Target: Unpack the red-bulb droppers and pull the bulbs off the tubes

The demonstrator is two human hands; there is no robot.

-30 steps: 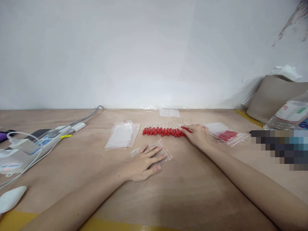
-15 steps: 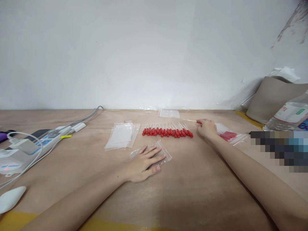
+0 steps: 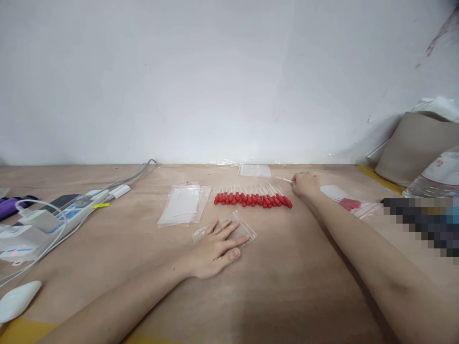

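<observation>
My left hand (image 3: 215, 251) lies flat with fingers spread on a clear zip-lock bag (image 3: 245, 224), whose red-lined edge shows beyond the fingertips. Farther off, a row of thin white sticks with red heads (image 3: 251, 199) lies side by side on the table. My right hand (image 3: 304, 184) is closed in a pinch just right of the row. A red-headed stick (image 3: 285, 179) points left out of its fingers; the fingers hide its head. Beyond that hand's wrist lies a bag with red-headed sticks inside (image 3: 349, 204), partly covered by my forearm.
A stack of clear bags with white inserts (image 3: 181, 205) lies left of the row, and another bag (image 3: 255, 170) lies by the wall. At the left are a power strip (image 3: 68, 217) with cables and a white mouse (image 3: 19, 301). A plastic bottle (image 3: 435, 174) and a grey-brown container (image 3: 412, 148) stand right.
My right hand has turned a little and the stick in it now tilts, its red head no longer showing. My left hand stays on the bag. The view has shifted slightly.
</observation>
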